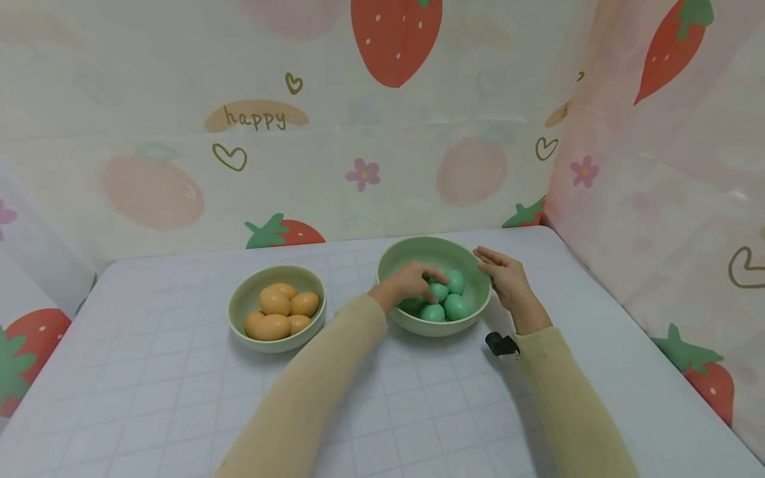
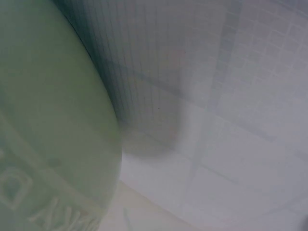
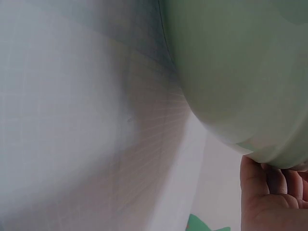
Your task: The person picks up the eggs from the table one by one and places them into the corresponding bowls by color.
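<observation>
My left hand (image 1: 409,282) reaches over the near-left rim into the larger pale green bowl (image 1: 394,320). Thumb and index finger lie on either side of a green egg (image 1: 440,293), apparently pinching it; the other fingers are mostly hidden. Several more green eggs, among them one green egg (image 1: 457,307) at the front, lie around it. Against the bowl's right rim, my right hand (image 1: 507,282) rests with its fingers fairly straight. The right wrist view shows the right hand's fingers (image 3: 254,178) at the rim's outside. In the left wrist view the bowl's outer wall (image 2: 57,106) hides the left fingers.
To the left stands a smaller pale green bowl (image 1: 235,318) holding several orange-yellow eggs (image 1: 273,301). A white checked cloth (image 1: 149,398) covers the table. Printed curtains (image 1: 382,133) stand behind and at the sides. A black device (image 1: 501,344) sits at the right wrist.
</observation>
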`<state>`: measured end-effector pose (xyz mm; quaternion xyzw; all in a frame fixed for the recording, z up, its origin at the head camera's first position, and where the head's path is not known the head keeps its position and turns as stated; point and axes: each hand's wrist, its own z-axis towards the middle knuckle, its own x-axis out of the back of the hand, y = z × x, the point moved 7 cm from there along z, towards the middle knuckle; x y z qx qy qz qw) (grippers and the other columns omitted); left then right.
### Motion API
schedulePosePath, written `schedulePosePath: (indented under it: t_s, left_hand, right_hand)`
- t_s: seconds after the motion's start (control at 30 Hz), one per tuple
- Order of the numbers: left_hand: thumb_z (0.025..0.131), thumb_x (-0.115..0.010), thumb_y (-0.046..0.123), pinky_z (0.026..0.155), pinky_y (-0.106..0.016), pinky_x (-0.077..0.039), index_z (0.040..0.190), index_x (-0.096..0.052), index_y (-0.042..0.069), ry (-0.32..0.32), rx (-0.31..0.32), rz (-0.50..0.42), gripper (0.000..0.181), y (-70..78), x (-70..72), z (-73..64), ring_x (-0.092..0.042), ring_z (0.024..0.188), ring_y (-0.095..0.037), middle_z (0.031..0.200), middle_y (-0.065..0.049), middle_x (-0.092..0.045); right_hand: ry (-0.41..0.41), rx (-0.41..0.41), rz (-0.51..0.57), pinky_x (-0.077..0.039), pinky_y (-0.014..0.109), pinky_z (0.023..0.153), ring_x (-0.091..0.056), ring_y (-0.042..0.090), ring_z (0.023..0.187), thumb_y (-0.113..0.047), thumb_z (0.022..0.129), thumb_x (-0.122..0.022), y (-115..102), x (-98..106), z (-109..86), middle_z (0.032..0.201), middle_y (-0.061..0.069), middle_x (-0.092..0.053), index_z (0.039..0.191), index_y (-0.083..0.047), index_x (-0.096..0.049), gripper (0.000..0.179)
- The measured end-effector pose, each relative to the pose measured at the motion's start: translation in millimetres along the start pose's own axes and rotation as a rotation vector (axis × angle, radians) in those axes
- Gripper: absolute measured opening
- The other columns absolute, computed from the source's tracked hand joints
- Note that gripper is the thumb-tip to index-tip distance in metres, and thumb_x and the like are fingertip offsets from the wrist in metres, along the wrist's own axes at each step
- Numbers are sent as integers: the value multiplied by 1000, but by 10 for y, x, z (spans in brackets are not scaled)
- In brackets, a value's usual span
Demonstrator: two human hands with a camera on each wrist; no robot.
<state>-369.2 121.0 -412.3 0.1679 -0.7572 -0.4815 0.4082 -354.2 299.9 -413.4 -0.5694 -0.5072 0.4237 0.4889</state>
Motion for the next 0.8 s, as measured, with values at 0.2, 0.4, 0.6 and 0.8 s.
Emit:
schedulePosePath:
  t_s: [0.2,0.4,0.6,0.8]
  left_hand:
    - [81,-74,-1,112,-32,-31,118,-71,9,-22,6,134,38,-23,-10,10,-42,133,-23,139,-8,-55]
    - [82,-72,-3,110,-29,-33,120,-70,7,-11,1,185,39,-24,-7,12,-44,131,-23,136,-8,-57]
    - [84,-69,-1,108,-30,-36,126,-65,7,28,-16,264,43,29,36,4,-46,129,-24,136,-9,-57]
    - [93,-62,6,108,-37,-38,130,-61,5,96,-58,244,37,130,190,-223,-46,131,-28,139,-11,-54]
  right_hand:
    - [-5,-17,-5,-29,31,113,-31,20,141,0,101,-46,16,-20,29,152,14,-35,149,0,-34,49]
    - [-5,-27,-8,-31,30,112,-32,20,140,0,101,-46,34,-36,70,151,14,-35,148,0,-35,49]
    - [-15,-39,-22,-32,30,112,-32,21,140,-1,101,-47,47,8,92,152,14,-34,149,-1,-33,50]
    - [-17,-23,-156,-34,36,111,-32,24,140,-6,103,-46,-10,150,68,152,15,-33,151,-3,-31,51]
